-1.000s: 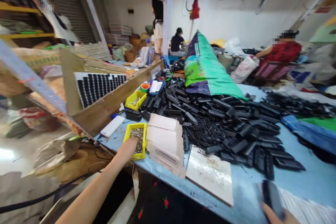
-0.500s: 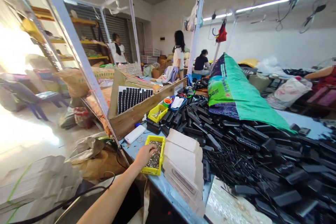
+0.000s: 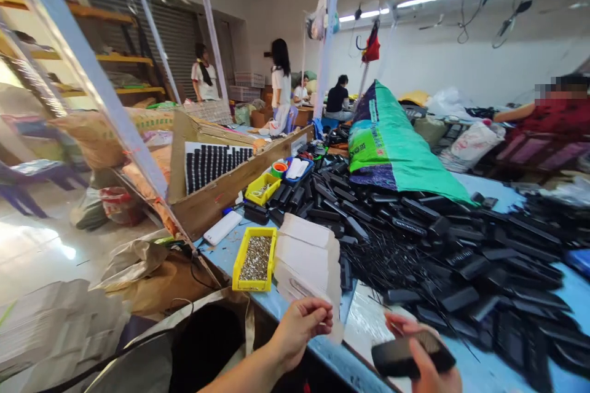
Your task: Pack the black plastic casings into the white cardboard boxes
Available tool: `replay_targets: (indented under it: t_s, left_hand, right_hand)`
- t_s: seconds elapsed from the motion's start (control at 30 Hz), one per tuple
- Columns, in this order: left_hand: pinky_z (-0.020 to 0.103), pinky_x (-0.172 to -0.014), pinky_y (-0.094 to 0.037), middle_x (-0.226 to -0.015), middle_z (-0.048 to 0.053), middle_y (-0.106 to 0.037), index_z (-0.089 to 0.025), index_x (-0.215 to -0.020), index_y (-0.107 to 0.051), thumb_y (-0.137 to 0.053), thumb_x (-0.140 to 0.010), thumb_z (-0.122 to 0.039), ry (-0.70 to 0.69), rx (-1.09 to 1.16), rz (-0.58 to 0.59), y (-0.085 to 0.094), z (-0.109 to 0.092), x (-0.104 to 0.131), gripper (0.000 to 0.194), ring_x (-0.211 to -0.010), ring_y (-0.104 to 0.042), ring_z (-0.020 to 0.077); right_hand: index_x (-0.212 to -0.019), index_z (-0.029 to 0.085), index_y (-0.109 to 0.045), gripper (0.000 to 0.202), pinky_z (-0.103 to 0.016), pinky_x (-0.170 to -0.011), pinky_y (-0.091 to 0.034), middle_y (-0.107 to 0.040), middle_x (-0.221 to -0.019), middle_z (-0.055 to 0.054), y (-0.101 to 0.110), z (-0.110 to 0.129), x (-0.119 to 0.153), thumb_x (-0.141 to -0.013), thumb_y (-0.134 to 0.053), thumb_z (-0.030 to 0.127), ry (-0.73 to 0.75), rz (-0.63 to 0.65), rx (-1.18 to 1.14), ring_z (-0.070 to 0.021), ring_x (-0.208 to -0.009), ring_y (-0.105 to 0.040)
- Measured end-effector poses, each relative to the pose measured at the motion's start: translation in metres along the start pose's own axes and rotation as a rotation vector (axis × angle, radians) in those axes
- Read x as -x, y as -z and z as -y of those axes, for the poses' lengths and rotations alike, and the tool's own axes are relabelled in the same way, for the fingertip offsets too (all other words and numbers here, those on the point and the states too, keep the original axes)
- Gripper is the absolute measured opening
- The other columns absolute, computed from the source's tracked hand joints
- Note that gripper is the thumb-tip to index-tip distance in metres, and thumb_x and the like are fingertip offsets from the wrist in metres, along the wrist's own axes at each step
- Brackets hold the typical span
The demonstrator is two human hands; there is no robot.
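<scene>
My left hand (image 3: 304,326) is over the blue table's near edge, thumb and fingers pinched together; whatever lies between them is too small to make out. At the lower right, my right hand (image 3: 431,362) is closed around a black plastic case (image 3: 412,354), long and boxy with rounded ends. Left of centre stands a yellow bin (image 3: 238,261) filled with small shiny metal parts (image 3: 256,259). Between the bin and the black pile lies a stack of flat whitish cardboard pieces (image 3: 308,247), partly behind my left hand.
A large pile of black plastic cases (image 3: 461,258) and thin black rods (image 3: 391,261) covers the table's right side. A green sack (image 3: 410,159) lies behind it. A white phone-like object (image 3: 222,228) and a second yellow bin (image 3: 262,190) sit at the left. Other people are in the background.
My left hand has left the yellow bin and moved right and nearer. My right hand has come into view with the black case. The view has swung to the right.
</scene>
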State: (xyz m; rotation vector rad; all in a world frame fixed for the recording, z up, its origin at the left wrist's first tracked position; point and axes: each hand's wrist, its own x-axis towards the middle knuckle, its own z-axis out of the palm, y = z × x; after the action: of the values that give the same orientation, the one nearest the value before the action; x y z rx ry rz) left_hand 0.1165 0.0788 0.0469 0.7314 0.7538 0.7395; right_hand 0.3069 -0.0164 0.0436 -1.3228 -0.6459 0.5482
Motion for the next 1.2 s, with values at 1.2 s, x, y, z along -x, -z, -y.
replay_targets:
  t_s: [1.2]
  left_hand:
    - [0.047, -0.097, -0.04, -0.118, 0.014, -0.059, -0.018, -0.118, -0.055, -0.061, -0.081, -0.022, -0.848, -1.938, 0.27, 0.098, -0.015, -0.059, 0.038, -0.113, -0.053, 0.0292]
  right_hand:
    - [-0.076, 0.018, -0.053, 0.024, -0.032, -0.064, -0.048, -0.056, -0.061, 0.002, 0.013, -0.045, -0.018, -0.071, -0.063, 0.04, -0.056, -0.287, 0.038, -0.0159, -0.059, -0.056]
